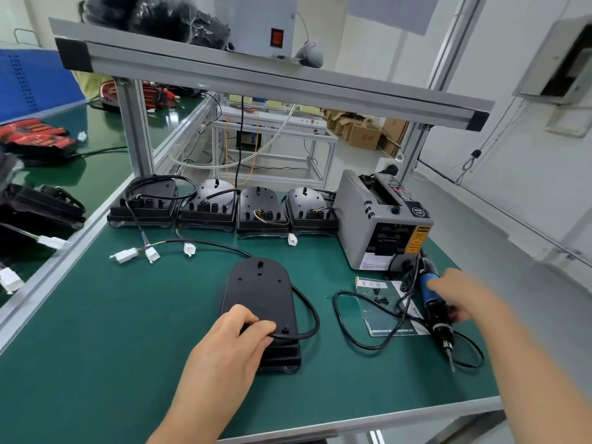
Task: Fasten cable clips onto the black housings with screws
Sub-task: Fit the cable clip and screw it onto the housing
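1. The left hand [237, 341] lies on the near end of the black housing [259, 293], its fingers curled down over the edge where the black cable [312, 318] comes out, gripping the housing
2. That housing lies flat on the green counter [96, 347], stretching away from those fingers, and the cable loops out to their right
3. The right hand [461, 296] is blurred at the blue-handled electric screwdriver [432, 302], which lies on the counter; fingertips touch the blue grip, but I cannot tell whether the fingers are closed round it
4. Just left of those fingers, small black screws [379, 298] sit on a clear plastic bag [394, 315]
5. Beyond both hands, 4 more housings [261, 209] stand in a row, with a grey tape dispenser [381, 219] at its right end
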`<state>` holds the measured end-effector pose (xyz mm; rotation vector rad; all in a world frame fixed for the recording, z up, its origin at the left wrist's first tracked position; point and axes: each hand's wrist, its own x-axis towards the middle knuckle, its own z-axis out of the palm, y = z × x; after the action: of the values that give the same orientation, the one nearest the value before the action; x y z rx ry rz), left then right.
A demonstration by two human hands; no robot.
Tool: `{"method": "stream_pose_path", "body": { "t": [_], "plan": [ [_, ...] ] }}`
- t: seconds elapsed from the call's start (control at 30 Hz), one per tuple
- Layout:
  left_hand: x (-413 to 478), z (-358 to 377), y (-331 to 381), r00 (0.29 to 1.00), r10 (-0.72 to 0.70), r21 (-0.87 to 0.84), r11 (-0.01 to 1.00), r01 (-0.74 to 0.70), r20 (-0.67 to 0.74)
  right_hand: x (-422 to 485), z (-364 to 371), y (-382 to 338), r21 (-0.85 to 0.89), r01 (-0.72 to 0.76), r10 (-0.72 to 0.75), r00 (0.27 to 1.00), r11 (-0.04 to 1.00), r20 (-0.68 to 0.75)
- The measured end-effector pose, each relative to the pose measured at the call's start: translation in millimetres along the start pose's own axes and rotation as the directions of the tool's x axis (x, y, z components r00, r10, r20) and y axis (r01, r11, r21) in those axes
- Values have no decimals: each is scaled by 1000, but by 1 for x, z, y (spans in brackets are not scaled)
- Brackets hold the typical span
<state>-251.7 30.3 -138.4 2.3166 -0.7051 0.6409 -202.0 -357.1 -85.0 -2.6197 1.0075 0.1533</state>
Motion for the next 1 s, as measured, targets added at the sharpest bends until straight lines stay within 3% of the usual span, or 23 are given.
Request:
{"method": "stream_pose_path", "body": {
  "t": [0.17, 0.27, 0.33, 0.47, 0.57, 0.8, 1.0],
  "plan": [
    [-1, 2, -1, 1000, 0, -6, 1000, 0, -11, 3, 1, 10, -16, -4, 2, 997, 1000, -78],
    [-1, 3, -1, 1000, 10, -7, 1000, -10, -22, 2, 3, 0, 77, 186, -142, 910, 979, -389],
    [-1, 4, -2, 999, 15, -9, 1000, -16, -30, -2, 5, -18, 201, 354, -221, 845, 914, -487],
    [-1, 4, -2, 1000, 3, -16, 1000, -3, -31, -1, 9, -48, 577, 357, -154, 916, 735, -370],
    [-2, 4, -1, 1000, 2, -19, 1000, -3, -27, 9, 15, -56, 713, 279, -72, 949, 643, -306],
    [-2, 6, -2, 1000, -12, -24, 1000, 11, -27, 16, 15, -68, 892, 101, 89, 984, 441, -155],
    [-2, 5, -1, 999, -7, -20, 1000, 6, -38, 17, 13, -72, 931, 56, 103, 990, 360, -100]
  ]
}}
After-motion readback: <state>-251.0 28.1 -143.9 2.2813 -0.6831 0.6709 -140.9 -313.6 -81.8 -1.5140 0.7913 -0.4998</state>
